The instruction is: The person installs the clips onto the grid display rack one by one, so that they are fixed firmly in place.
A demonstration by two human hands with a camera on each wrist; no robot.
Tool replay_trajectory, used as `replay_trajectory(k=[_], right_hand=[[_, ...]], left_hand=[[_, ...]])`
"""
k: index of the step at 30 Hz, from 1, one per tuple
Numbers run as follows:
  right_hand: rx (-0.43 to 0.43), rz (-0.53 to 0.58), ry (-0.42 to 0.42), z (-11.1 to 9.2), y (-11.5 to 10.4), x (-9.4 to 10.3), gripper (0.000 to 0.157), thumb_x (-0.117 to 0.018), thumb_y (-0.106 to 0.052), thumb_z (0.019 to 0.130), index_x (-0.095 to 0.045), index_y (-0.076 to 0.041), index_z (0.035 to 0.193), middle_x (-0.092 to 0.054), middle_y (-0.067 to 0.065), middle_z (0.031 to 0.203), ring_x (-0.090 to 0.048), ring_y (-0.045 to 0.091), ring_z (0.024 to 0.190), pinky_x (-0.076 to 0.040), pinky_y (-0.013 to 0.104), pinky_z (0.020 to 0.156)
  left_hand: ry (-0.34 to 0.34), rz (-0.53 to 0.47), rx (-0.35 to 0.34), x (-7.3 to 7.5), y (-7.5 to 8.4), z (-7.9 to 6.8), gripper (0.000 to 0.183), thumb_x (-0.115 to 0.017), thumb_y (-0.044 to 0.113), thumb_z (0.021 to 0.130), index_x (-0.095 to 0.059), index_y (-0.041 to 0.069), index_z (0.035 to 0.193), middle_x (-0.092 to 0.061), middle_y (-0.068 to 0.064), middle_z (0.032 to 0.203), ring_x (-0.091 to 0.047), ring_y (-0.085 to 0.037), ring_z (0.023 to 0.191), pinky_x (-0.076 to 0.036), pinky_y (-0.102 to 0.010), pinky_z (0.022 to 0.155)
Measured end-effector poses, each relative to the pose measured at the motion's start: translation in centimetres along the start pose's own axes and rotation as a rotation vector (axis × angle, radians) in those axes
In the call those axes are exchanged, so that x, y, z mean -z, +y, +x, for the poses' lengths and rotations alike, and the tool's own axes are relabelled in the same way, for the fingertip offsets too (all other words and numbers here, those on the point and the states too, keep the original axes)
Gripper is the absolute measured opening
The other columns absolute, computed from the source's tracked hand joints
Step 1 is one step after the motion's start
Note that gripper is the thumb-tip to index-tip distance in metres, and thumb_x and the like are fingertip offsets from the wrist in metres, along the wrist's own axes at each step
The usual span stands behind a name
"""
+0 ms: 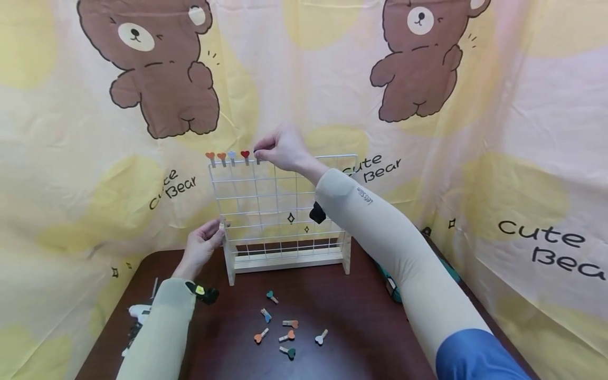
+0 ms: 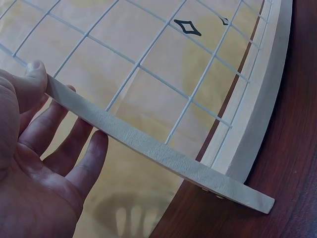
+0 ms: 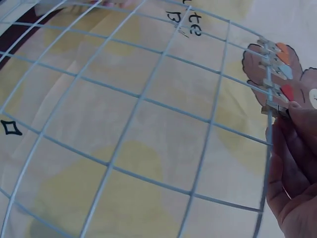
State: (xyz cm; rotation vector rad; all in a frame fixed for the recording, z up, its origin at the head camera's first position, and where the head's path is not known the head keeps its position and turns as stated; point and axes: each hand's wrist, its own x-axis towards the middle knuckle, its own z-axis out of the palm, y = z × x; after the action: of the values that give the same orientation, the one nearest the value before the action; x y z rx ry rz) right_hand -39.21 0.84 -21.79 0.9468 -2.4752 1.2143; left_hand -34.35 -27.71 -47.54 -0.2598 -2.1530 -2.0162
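Note:
A white wire grid rack with a wooden base (image 1: 290, 262) stands on the table. My left hand (image 1: 201, 245) holds its left wooden post (image 2: 148, 141), thumb on one side and fingers on the other. At the top wire, my right hand (image 1: 285, 149) pinches a small wooden clothespin (image 3: 274, 109) that sits across the wire; its dark decoration is mostly hidden by the fingers. Left of it along the same wire are a red heart clothespin (image 1: 245, 155), a light blue one (image 1: 231, 155) and two with orange hearts (image 1: 221, 157).
Several loose heart clothespins lie on the dark table (image 1: 351, 327) before the rack, among them a green one (image 1: 288, 352) and a white one (image 1: 321, 338). A white-handled tool (image 1: 139, 312) lies far left. A teal object (image 1: 394, 287) is partly behind my right arm. A bear-print curtain (image 1: 294, 79) hangs behind.

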Motion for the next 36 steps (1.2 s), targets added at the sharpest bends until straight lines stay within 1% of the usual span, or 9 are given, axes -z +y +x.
replay_trajectory(k=[4, 9, 14, 17, 22, 28, 31, 34, 36], right_hand=[[-0.032, -0.052, -0.019, 0.1, 0.2, -0.2, 0.011, -0.081, -0.018, 0.096, -0.086, -0.013, 0.104, -0.083, -0.002, 0.097, -0.076, 0.01, 0.093, -0.058, 0.025, 0.084], [0.01, -0.018, -0.011, -0.7, 0.7, 0.1, 0.031, -0.079, -0.017, 0.098, -0.077, -0.007, 0.128, -0.08, 0.006, 0.113, -0.075, 0.018, 0.098, -0.06, 0.027, 0.086], [0.151, -0.016, 0.129, -4.0, 1.9, 0.2, 0.033, -0.077, -0.014, 0.098, -0.074, -0.005, 0.13, -0.078, 0.009, 0.12, -0.074, 0.018, 0.099, -0.06, 0.028, 0.084], [0.193, -0.003, 0.13, -7.2, 3.3, -0.6, 0.027, -0.079, -0.013, 0.097, -0.077, -0.005, 0.123, -0.08, 0.007, 0.111, -0.074, 0.014, 0.092, -0.06, 0.027, 0.08], [0.193, 0.055, -0.088, -13.5, 7.4, -3.5, 0.02, -0.079, -0.01, 0.096, -0.079, -0.004, 0.115, -0.081, 0.006, 0.102, -0.074, 0.01, 0.084, -0.062, 0.026, 0.072], [0.201, -0.042, -0.375, -20.2, 13.1, -6.3, 0.012, -0.081, -0.014, 0.095, -0.083, -0.013, 0.106, -0.08, -0.007, 0.098, -0.071, 0.001, 0.085, -0.06, 0.023, 0.076], [0.234, -0.104, -0.567, -23.3, 14.9, -7.6, 0.017, -0.085, -0.019, 0.091, -0.083, -0.015, 0.108, -0.078, -0.011, 0.098, -0.069, -0.002, 0.086, -0.057, 0.017, 0.077], [0.276, -0.173, -0.757, -26.0, 15.5, -8.8, 0.024, -0.09, -0.026, 0.088, -0.083, -0.017, 0.109, -0.076, -0.013, 0.098, -0.067, -0.003, 0.086, -0.052, 0.012, 0.075], [0.305, -0.231, -0.839, -27.4, 15.8, -9.6, 0.026, -0.091, -0.029, 0.086, -0.083, -0.022, 0.11, -0.074, -0.017, 0.096, -0.065, -0.005, 0.084, -0.049, 0.01, 0.073]], left_hand=[[0.0, -0.001, 0.011, -0.1, 0.1, -0.1, 0.057, -0.065, 0.02, 0.108, -0.047, -0.006, 0.155, -0.063, -0.022, 0.145, -0.068, 0.0, 0.111, -0.058, -0.02, 0.087], [0.002, 0.004, 0.008, -0.3, 0.0, -0.1, 0.056, -0.065, 0.018, 0.108, -0.046, -0.007, 0.155, -0.063, -0.023, 0.144, -0.068, 0.0, 0.109, -0.058, -0.019, 0.086], [-0.006, 0.001, 0.016, -0.6, 0.0, -0.1, 0.056, -0.066, 0.017, 0.107, -0.047, -0.005, 0.155, -0.068, -0.016, 0.142, -0.067, 0.001, 0.109, -0.058, -0.02, 0.086], [-0.004, 0.0, 0.014, -0.5, 0.1, -0.2, 0.055, -0.065, 0.018, 0.107, -0.048, -0.004, 0.155, -0.064, -0.021, 0.144, -0.067, 0.001, 0.11, -0.058, -0.02, 0.086], [-0.002, 0.002, 0.014, -0.3, 0.3, -0.4, 0.055, -0.065, 0.018, 0.107, -0.048, -0.004, 0.155, -0.06, -0.025, 0.146, -0.067, 0.001, 0.109, -0.058, -0.019, 0.086], [0.008, -0.021, 0.004, -0.2, 0.3, -0.5, 0.058, -0.067, 0.017, 0.107, -0.046, -0.008, 0.154, -0.072, -0.007, 0.137, -0.067, 0.001, 0.107, -0.058, -0.019, 0.085], [0.007, -0.027, 0.002, -0.2, 0.2, -0.4, 0.057, -0.066, 0.016, 0.107, -0.046, -0.009, 0.153, -0.073, -0.004, 0.135, -0.068, 0.001, 0.108, -0.058, -0.019, 0.086], [0.004, -0.012, 0.003, -0.3, 0.2, -0.3, 0.056, -0.066, 0.016, 0.107, -0.047, -0.008, 0.153, -0.071, -0.01, 0.139, -0.068, -0.001, 0.109, -0.059, -0.02, 0.086], [0.003, -0.006, 0.006, -0.3, 0.3, -0.3, 0.056, -0.065, 0.016, 0.107, -0.047, -0.007, 0.154, -0.068, -0.015, 0.141, -0.068, -0.002, 0.11, -0.059, -0.02, 0.085]])
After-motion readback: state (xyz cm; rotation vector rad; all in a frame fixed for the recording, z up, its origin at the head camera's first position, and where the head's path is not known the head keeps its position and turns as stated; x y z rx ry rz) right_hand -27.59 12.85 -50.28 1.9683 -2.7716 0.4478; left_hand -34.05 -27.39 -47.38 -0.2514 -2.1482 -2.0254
